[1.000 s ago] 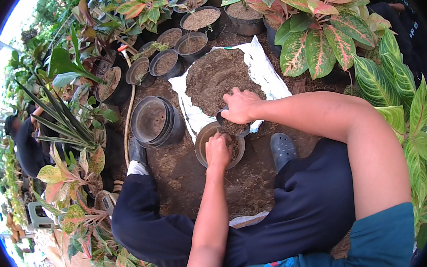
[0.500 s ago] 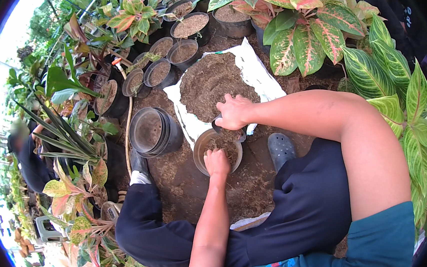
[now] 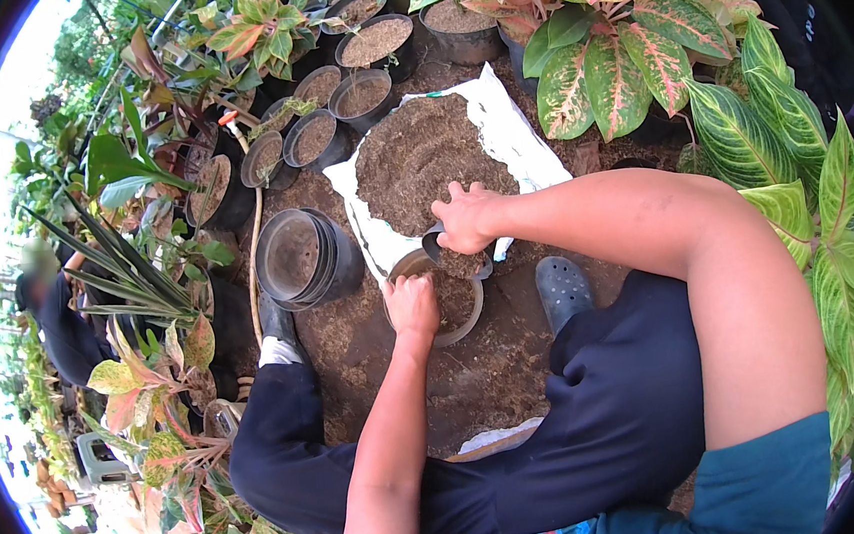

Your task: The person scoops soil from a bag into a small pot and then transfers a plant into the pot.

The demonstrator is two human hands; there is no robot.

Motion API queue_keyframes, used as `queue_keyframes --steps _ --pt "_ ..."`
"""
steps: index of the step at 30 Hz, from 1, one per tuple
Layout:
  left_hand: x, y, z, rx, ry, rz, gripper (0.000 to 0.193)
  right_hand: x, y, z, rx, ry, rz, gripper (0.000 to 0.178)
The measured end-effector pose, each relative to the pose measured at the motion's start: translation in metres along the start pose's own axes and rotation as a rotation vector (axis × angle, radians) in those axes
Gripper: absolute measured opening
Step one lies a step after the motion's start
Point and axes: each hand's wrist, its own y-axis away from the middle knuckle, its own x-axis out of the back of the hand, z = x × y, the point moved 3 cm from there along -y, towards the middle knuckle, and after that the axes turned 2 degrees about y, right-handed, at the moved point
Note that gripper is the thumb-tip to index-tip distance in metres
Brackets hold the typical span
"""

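A round greyish pot (image 3: 465, 332) stands on the ground between my legs. My left hand (image 3: 412, 306) is closed over its left side; the fingertips and whatever they hold are hidden. Just above the pot's far right side, my right hand (image 3: 466, 222) grips a small black pot (image 3: 432, 241) by its upper edge, fingers partly spread. Dark soil (image 3: 462, 263) shows at the mouth of the small pot, which is tilted toward the larger one. Beyond my hands, a heap of brown soil (image 3: 419, 162) lies on a white sack (image 3: 526, 149).
Left of the pot stands a stack of empty black pots (image 3: 337, 264). Several soil-filled pots (image 3: 361, 96) line the far side. A pale hose (image 3: 257, 250) runs along the left. Leafy plants (image 3: 622, 66) crowd both sides. Another person (image 3: 66, 326) is at the far left.
My left hand has moved from inside the larger pot to its left side. The small pot in my right hand has tipped, and soil now shows at its mouth.
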Motion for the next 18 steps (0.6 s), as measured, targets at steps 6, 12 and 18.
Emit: queue_keyframes --steps 6,12,18 --pt "-0.015 0.013 0.002 -0.011 -0.047 -0.085 0.019 0.001 0.001 -0.006 0.043 0.050 -0.003 0.065" --pt "-0.004 0.021 0.015 0.060 0.000 -0.270 0.041 0.002 0.000 -0.004 0.064 0.087 -0.022 0.065" --pt "-0.009 0.025 0.015 0.103 0.037 -0.481 0.071 0.002 0.000 -0.012 0.096 0.133 -0.031 0.065"
